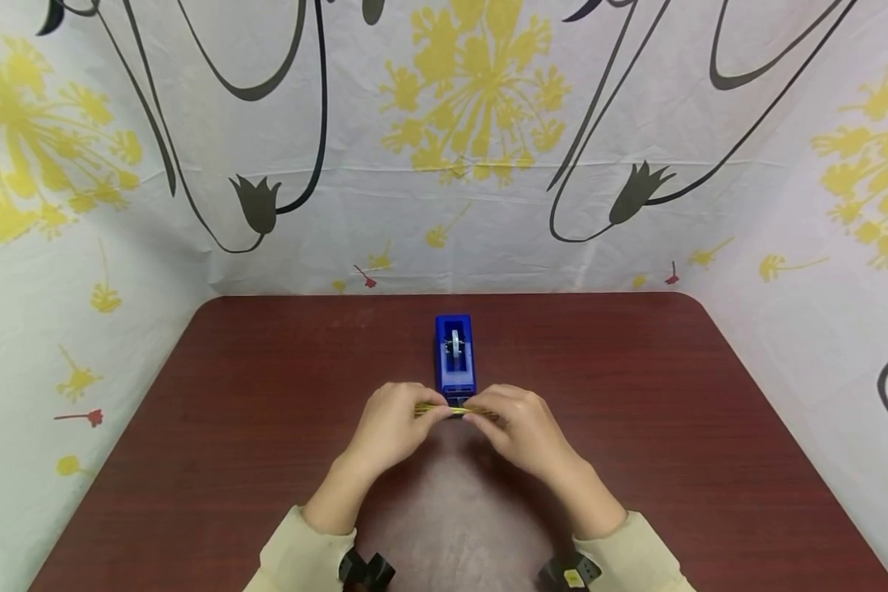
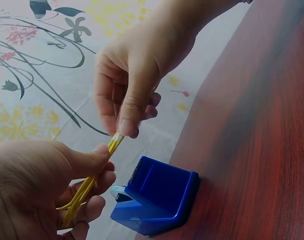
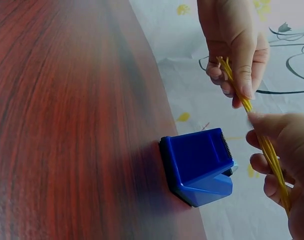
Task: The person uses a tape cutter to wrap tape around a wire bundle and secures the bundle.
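Both hands hold a bundle of thin yellow wires [image 1: 459, 409] just in front of a blue tape dispenser [image 1: 455, 380]. My left hand [image 1: 392, 423] pinches one part between thumb and fingers; several strands [image 2: 84, 189] run back across its palm side. Close beside it, my right hand [image 1: 529, 432] pinches the bundle [image 3: 270, 155], whose other length lies along its curled fingers. A whitish, shiny patch, perhaps clear tape, shows between the hands in the left wrist view. The dispenser [image 3: 199, 155] carries a small tape roll [image 1: 455, 344] and a toothed cutting edge nearest the hands.
The dispenser stands on a dark red-brown wooden table [image 1: 303, 353] with rounded far corners. Behind and beside the table hangs a white cloth [image 1: 459, 222] printed with yellow flowers and dark stems. Dark devices are strapped at both wrists, near the beige sleeves [image 1: 303, 551].
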Demonstrator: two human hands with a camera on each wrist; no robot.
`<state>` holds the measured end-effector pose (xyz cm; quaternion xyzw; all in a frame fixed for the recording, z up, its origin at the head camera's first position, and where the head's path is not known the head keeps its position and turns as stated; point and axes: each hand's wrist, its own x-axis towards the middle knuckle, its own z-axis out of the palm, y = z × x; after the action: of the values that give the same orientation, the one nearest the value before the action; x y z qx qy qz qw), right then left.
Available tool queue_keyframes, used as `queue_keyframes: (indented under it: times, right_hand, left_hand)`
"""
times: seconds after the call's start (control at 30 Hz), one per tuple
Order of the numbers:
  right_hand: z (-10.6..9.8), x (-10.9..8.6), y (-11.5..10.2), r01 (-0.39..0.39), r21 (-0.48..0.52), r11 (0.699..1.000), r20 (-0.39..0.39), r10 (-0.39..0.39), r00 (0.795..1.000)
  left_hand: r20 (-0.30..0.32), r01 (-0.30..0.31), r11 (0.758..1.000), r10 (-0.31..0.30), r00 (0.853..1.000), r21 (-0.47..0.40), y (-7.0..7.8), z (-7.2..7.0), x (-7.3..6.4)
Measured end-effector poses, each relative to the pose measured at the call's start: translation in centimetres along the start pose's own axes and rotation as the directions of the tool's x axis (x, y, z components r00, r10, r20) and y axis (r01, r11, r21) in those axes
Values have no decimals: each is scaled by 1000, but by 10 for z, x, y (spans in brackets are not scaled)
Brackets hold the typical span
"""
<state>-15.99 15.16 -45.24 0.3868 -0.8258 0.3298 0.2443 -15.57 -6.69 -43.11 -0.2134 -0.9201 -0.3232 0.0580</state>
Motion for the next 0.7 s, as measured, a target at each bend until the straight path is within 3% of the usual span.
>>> queue_keyframes:
  times: [0.37, 0.7]
  right_hand:
    - [2, 2, -2, 20, -36, 999, -2, -21, 1000]
    - [2, 3, -5, -29, -75, 997, 86, 36, 996]
  left_hand:
    - [-30, -33, 999, 34, 999, 34, 0, -1, -2]
    - [-79, -76, 995, 80, 994, 61, -1, 1, -5]
